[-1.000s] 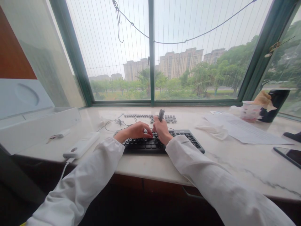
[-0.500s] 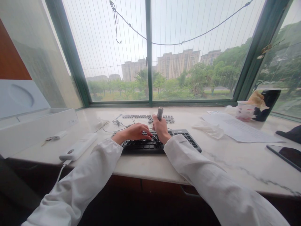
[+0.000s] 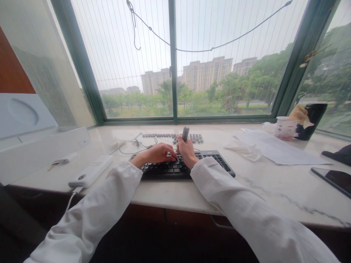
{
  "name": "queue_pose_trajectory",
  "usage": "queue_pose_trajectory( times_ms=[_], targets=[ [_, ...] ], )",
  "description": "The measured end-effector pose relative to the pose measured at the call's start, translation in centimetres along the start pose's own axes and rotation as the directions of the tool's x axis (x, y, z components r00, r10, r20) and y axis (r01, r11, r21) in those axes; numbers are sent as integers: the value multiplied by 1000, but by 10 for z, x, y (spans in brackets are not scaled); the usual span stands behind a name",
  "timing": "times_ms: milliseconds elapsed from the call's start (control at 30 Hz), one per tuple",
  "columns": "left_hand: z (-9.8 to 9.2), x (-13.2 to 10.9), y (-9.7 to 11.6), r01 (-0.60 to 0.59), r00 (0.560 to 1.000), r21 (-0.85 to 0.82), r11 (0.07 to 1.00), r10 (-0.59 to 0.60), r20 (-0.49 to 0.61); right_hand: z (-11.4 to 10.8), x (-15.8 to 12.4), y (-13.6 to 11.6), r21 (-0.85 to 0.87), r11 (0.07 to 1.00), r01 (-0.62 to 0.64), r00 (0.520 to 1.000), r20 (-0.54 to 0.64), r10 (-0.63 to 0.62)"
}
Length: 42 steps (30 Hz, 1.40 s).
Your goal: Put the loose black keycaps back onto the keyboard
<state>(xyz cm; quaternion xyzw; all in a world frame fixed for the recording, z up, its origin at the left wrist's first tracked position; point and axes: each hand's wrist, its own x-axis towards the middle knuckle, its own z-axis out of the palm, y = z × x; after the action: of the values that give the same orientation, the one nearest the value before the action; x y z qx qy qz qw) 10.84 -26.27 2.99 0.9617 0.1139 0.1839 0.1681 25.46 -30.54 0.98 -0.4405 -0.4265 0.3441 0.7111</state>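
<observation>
A black keyboard point(image 3: 175, 171) lies on the pale marble-look counter, with part of its key area hidden under my hands. My left hand point(image 3: 159, 152) reaches over it from the left. Its fingers are bent, and thumb and forefinger come close together at the keys; whatever is between them is too small to make out. My right hand point(image 3: 186, 149) is closed in a fist over the keyboard, beside the left fingertips. A grey brush-like tool point(image 3: 185, 133) juts upright from that fist, its lower end hidden. Behind the keyboard, loose keycaps point(image 3: 159, 136) lie in rows.
A cable point(image 3: 137, 143) loops behind the left hand. Further left are a white power bank point(image 3: 90, 171), a small white object with keys point(image 3: 67, 157) and a white box point(image 3: 55, 146). At right lie crumpled tissue point(image 3: 246, 150), paper point(image 3: 276, 148), a cup point(image 3: 285, 128) and a phone point(image 3: 334, 179).
The left fingertips have drawn closer together at the keys. The brush-like tool in my right hand has shifted slightly left and down. The keyboard stays in place.
</observation>
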Motion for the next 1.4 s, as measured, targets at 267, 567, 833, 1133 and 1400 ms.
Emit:
queue_pose_trajectory(
  times_ms=[267, 567, 833, 1133, 1400],
  targets=[
    [3, 0, -5, -16, 1000, -80, 997, 16, 0, 3, -5, -1, -184, 971, 153, 988, 43, -148],
    [1, -1, -3, 43, 999, -87, 995, -42, 16, 6, -7, 1, -171, 974, 150, 989, 16, -149],
    [0, -1, -4, 133, 991, 2, 991, -133, -3, -3, 7, 5, 244, 946, -213, 973, -34, 228],
    [2, -5, -14, 146, 988, -86, 986, -150, -45, 7, -10, 4, -273, 909, 315, 935, 257, -246],
    [4, -5, -19, 217, 970, -66, 974, -223, -95, 9, -22, 1, -201, 889, 411, 872, 372, -318]
  ],
)
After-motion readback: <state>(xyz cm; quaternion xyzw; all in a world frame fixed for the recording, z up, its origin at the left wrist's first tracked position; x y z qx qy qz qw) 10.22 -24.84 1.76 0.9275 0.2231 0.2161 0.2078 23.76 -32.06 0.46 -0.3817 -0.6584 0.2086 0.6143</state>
